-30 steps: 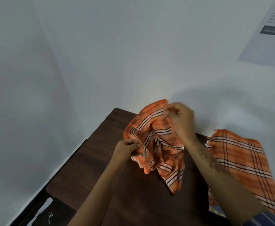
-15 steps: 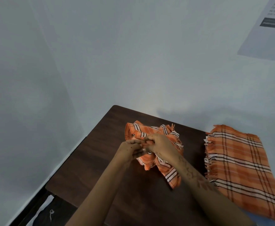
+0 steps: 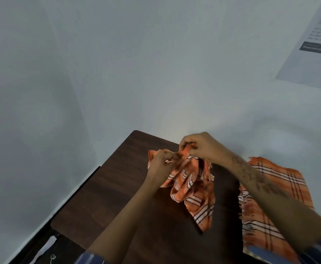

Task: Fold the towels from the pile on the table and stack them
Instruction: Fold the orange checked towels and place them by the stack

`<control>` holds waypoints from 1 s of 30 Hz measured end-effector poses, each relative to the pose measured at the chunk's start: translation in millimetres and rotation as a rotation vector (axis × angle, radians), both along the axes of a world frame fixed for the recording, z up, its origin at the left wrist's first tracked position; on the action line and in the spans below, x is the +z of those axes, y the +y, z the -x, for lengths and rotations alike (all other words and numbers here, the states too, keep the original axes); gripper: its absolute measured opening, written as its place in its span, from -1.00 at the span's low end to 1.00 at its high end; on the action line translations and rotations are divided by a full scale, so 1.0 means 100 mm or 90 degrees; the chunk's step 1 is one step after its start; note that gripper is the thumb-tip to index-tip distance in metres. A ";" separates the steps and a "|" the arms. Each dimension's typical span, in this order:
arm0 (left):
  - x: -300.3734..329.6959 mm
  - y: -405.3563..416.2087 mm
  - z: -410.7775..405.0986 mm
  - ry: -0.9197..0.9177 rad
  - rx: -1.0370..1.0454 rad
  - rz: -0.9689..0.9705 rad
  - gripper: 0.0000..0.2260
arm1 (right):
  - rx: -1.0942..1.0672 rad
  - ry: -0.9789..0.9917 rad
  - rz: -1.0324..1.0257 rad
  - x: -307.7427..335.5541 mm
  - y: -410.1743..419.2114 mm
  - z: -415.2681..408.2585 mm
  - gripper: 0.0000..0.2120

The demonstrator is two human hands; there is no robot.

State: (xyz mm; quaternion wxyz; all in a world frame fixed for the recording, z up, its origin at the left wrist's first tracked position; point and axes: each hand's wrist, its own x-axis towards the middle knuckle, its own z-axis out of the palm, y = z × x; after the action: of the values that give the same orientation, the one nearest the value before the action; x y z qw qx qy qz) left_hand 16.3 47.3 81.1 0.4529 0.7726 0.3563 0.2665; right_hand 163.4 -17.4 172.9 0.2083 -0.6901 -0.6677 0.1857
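Orange crumpled towel (image 3: 192, 185) pinched by both hands, left hand (image 3: 162, 164), right hand (image 3: 201, 146)

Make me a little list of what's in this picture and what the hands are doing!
left hand: pinches the crumpled towel's edge
right hand: pinches the same towel, a bit higher
crumpled towel: orange plaid, bunched, hanging down onto the table
folded towel: orange plaid, flat at the right, partly under the right forearm
table: dark wood
wall paper: upper right, text too blurred to read
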 end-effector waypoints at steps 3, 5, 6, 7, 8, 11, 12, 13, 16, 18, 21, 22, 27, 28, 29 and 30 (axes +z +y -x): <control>-0.04 0.10 -0.04 -0.037 -0.046 0.010 -0.79 | 0.045 -0.071 -0.022 0.40 0.04 -0.15 -0.67; -0.08 0.18 -0.10 -0.048 -0.034 0.024 -0.77 | 0.063 -0.092 -0.040 0.64 0.07 -0.25 -0.67; -0.10 0.22 -0.14 -0.031 -0.040 0.029 -0.77 | 0.068 -0.100 -0.056 0.76 0.07 -0.29 -0.66; -0.16 0.26 -0.16 0.026 -0.057 0.029 -0.77 | 0.066 -0.107 -0.072 0.84 0.09 -0.34 -0.66; -0.23 0.28 -0.18 0.101 -0.075 0.004 -0.76 | 0.057 -0.112 -0.089 0.92 0.09 -0.39 -0.66; -0.41 0.34 -0.18 0.269 -0.076 -0.022 -0.66 | 0.027 -0.126 -0.113 0.96 0.13 -0.52 -0.67; -0.45 0.36 -0.19 0.305 -0.087 -0.024 -0.64 | 0.022 -0.144 -0.109 0.91 0.15 -0.56 -0.69; -0.41 0.37 -0.18 0.351 -0.119 -0.027 -0.64 | 0.009 -0.160 -0.106 0.85 0.15 -0.62 -0.70; -0.11 0.63 -0.10 0.509 -0.207 -0.099 -0.68 | -0.065 -0.166 -0.123 0.64 0.12 -0.85 -0.73; 0.22 1.00 -0.05 0.503 -0.144 -0.148 -0.63 | -0.130 -0.155 -0.139 0.60 0.07 -1.02 -0.73; 1.01 1.36 -0.03 0.511 -0.106 -0.230 -0.49 | -0.194 -0.194 -0.176 0.72 0.08 -1.18 -0.75; 1.34 1.38 -0.03 0.506 -0.092 -0.258 -0.45 | -0.210 -0.216 -0.201 0.80 0.12 -1.19 -0.77; 2.76 1.42 0.00 0.442 -0.007 -0.423 -0.35 | -0.306 -0.223 -0.327 1.54 0.46 -1.26 -0.70; 2.96 1.41 0.01 0.424 -0.008 -0.440 -0.35 | -0.328 -0.199 -0.352 1.74 0.52 -1.25 -0.69; 3.10 1.39 0.02 0.411 -0.006 -0.442 -0.35 | -0.343 -0.165 -0.375 1.89 0.55 -1.21 -0.70; 3.25 1.36 0.04 0.412 -0.008 -0.445 -0.37 | -0.354 -0.116 -0.397 2.02 0.55 -1.15 -0.71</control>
State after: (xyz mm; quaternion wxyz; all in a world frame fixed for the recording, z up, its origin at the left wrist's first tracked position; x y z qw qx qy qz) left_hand 11.9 183.2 405.8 0.0331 0.9241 0.3635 0.1133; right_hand 278.9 38.1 374.9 0.3893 -0.7614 -0.4963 -0.1496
